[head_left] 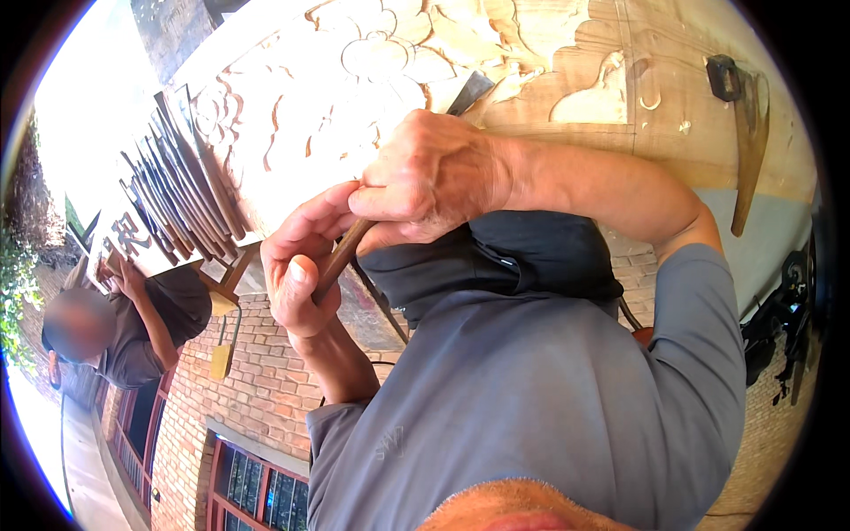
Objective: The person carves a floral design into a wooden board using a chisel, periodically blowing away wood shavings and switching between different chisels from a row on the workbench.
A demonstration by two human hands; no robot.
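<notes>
My right hand is closed round a chisel with a wooden handle, its flat metal blade pointing up and to the right over the wooden panel. Lower and to the left, my left hand has its fingers curled about the back end of the same handle, thumb raised. Carved shapes and drawn outlines cover much of the pale panel, with curled shavings on it. The part of the shaft under my right hand is hidden.
A row of long carving tools lies at the panel's left. Beyond it a co-worker handles something small. A handsaw lies at the right edge, with black equipment below. Dark cloth sits just under my hands.
</notes>
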